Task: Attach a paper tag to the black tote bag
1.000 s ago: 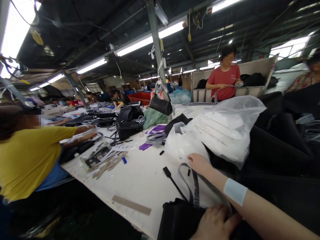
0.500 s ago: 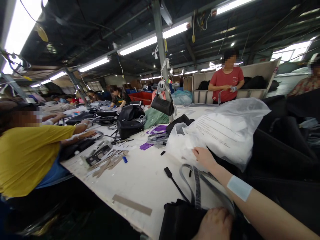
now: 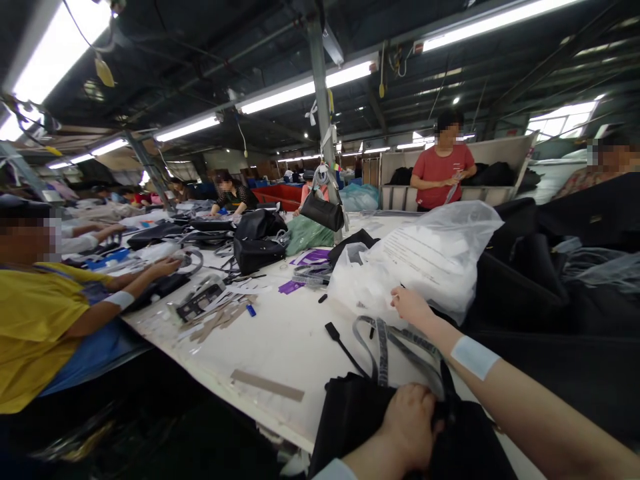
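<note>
A black bag (image 3: 360, 420) lies at the near edge of the white table (image 3: 290, 340), its grey plastic-wrapped straps (image 3: 385, 340) trailing away from me. My left hand (image 3: 407, 427) is closed over the top of this bag near the strap base. My right hand (image 3: 410, 307) reaches forward, fingers pinched on the lower edge of a large translucent plastic bag (image 3: 430, 260) stuffed with white pieces. A pale patch (image 3: 474, 357) is stuck on my right forearm.
A black strap piece (image 3: 340, 341) and a grey strip (image 3: 267, 385) lie on the table. Black bags (image 3: 257, 243) and purple scraps (image 3: 300, 270) sit further off; black bags (image 3: 550, 293) pile at right. A person in yellow (image 3: 40, 320) works at left, another in red (image 3: 443, 170) stands behind.
My right hand has moved forward from the straps up to the plastic bag's edge. My left hand has slid further onto the black bag. The view has tilted down slightly.
</note>
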`<state>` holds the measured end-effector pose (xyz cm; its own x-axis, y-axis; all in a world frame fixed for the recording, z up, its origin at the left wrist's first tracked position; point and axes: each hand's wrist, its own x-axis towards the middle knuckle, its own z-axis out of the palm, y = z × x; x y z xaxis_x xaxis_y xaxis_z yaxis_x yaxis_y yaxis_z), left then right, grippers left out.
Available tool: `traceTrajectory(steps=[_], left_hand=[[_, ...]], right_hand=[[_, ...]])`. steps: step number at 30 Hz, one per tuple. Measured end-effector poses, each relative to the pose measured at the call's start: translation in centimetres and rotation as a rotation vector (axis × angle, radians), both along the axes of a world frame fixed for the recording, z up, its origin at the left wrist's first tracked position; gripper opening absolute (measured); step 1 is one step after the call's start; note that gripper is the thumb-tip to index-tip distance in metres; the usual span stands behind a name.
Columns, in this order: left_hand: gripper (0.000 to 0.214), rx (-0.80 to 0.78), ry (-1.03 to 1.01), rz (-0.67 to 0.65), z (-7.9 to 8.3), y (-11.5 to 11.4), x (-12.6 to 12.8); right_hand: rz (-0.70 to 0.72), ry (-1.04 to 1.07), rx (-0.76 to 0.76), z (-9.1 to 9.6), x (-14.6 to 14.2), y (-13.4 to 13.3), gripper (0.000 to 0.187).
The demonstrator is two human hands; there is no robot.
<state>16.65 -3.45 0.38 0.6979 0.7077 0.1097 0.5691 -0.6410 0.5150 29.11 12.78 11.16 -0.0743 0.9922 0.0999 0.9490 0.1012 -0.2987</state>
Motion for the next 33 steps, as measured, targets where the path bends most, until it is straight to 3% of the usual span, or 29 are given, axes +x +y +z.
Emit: traceTrajectory(steps=[6, 10, 15, 22, 27, 33], left_hand=[[0.042, -0.008, 0.06, 0.011, 0.4, -0.2, 0.4], [0.042, -0.035, 0.095, -0.001, 0.5, 0.1, 0.6], [0.046, -0.123, 0.097, 0.005, 0.4, 0.5, 0.7], [0.043, -0.152, -0.018, 0.018, 0.3, 0.5, 0.4], [0.044, -0.192, 0.001, 0.035, -0.1, 0.7, 0.5], [0.038, -0.171, 0.027, 0.055, 0.1, 0.6, 0.5]], right_hand=[[0.105, -0.107, 0.132, 1.0, -2.2, 0.2, 0.024], [0.148, -0.198, 0.058, -0.6, -4.0, 1.8, 0.015], [0.102, -0.252, -0.003, -3.0, -5.1, 2.7, 0.023], [0.045, -0.247, -0.053, -4.1, -5.5, 3.1, 0.022], [0.023, -0.182, -0.019, -3.4, -5.3, 2.9, 0.021], [-0.007, -0.057, 0.1, -0.8, -3.1, 2.0, 0.021]])
